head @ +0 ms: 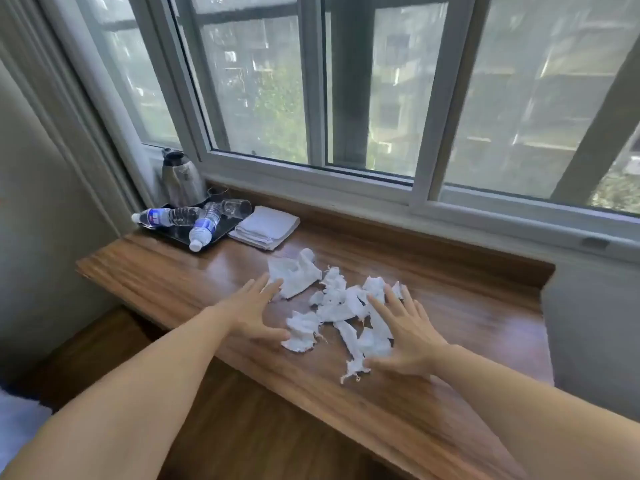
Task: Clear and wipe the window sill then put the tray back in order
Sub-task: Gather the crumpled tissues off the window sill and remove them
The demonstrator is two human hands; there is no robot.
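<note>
Several crumpled white tissues (332, 306) lie scattered on the wooden window sill (173, 282). My left hand (254, 311) lies flat with spread fingers at the left side of the pile, thumb touching a tissue. My right hand (403, 332) rests open on the right side, fingers over the tissues. At the sill's far left stands a black tray (221, 233) with a steel kettle (181, 180), two water bottles lying on their sides (173, 216) (204, 226) and a tipped glass (237, 206). A folded white cloth (265, 226) lies beside the tray.
The sliding window frame (311, 174) runs along the back of the sill. A wall (592, 334) bounds the sill on the right, a curtain (41, 188) hangs at the left. Wooden floor (242, 427) lies below the sill's front edge.
</note>
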